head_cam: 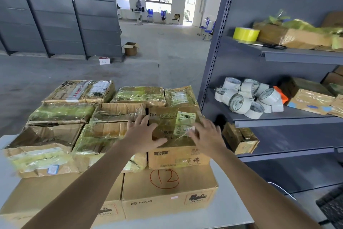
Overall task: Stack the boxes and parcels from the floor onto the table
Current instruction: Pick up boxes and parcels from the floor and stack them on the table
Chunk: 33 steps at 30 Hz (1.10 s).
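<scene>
Several taped cardboard boxes and parcels are stacked on a grey table (235, 214). At the front right of the upper layer sits a brown box with a white label (176, 152). My left hand (143, 133) lies flat on its top left, fingers spread. My right hand (206, 136) rests fingers apart on its top right. Neither hand grips anything. Under it is a PICO box marked 12 in red (167, 195). Left of it lie a yellowish wrapped parcel (100, 141) and an opened box (42, 145).
A grey metal shelf rack (219, 43) stands close on the right, holding white tape rolls (248, 97), a yellow tape roll (246, 34) and more parcels. An open box (130, 48) sits on the concrete floor beyond. A person stands far back by the windows.
</scene>
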{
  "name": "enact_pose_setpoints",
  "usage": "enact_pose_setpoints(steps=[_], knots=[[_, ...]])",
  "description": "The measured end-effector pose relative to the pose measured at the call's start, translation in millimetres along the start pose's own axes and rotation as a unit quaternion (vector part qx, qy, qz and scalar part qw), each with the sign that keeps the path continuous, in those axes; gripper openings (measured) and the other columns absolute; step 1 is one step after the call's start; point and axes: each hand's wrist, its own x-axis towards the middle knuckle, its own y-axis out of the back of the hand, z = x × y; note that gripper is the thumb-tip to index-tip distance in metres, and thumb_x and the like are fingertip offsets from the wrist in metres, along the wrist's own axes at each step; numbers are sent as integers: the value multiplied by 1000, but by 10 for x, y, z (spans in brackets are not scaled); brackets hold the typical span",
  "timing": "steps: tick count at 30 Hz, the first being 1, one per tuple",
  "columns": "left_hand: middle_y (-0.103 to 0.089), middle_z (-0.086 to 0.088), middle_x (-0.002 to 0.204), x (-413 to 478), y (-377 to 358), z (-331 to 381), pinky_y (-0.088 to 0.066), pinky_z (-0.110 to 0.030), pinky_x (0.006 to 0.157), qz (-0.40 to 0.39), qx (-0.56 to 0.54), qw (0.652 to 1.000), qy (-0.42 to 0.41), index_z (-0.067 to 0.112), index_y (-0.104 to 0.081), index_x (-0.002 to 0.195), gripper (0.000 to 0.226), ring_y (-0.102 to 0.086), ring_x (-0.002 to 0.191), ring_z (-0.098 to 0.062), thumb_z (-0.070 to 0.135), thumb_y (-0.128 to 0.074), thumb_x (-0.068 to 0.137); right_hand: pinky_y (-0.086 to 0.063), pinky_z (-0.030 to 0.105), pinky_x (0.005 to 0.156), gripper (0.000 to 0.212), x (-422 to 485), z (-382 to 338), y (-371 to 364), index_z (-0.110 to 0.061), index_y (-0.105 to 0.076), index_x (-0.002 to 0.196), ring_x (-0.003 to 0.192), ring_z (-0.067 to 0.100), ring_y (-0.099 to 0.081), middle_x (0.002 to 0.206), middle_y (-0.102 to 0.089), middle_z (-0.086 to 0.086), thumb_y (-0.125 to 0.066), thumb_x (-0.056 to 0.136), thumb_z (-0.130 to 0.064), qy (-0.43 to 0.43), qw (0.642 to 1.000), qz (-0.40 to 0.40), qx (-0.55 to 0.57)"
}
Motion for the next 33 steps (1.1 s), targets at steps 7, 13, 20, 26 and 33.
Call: enact_pose_setpoints(steps=[7,13,20,26,33], knots=[[-1,-2,161,-60,-148,-26,6,-63,113,-35,32,999,-27,31,-18,149,107,16,145,-36,91,-39,63,-45,33,63,56,10,94,-12,-37,-15,154,80,21,-57,111,-53,9,-36,101,-39,-109,975,-51,189],[-13,-2,158,-60,-149,4,1,-65,113,-20,44,998,-27,26,-20,149,101,8,145,-38,87,-36,70,-47,38,78,51,-20,55,-14,-26,-22,152,106,29,-56,129,-48,11,-29,103,-39,-101,985,-61,124],[-15,-6,157,-265,-91,16,-5,-61,115,38,35,997,-55,28,-24,146,88,1,147,-31,79,-41,77,-46,47,89,38,-160,-126,104,-18,-42,132,118,32,-44,133,-43,10,-31,102,-38,-104,994,-39,17],[-28,-8,150,-638,-24,-98,-14,-58,115,132,-11,988,-80,23,-37,141,69,-10,145,-28,65,-45,86,-45,46,88,32,-384,-373,105,-16,-50,122,115,31,-47,123,-51,10,-38,100,-34,-105,993,56,-5],[-45,-11,137,-1213,-55,-287,-37,-50,107,218,-129,965,-74,14,-50,130,55,-32,135,-31,51,-47,89,-45,46,93,39,-762,-831,-4,-21,-46,135,124,30,-45,137,-46,9,-40,99,-35,-70,996,52,-3]])
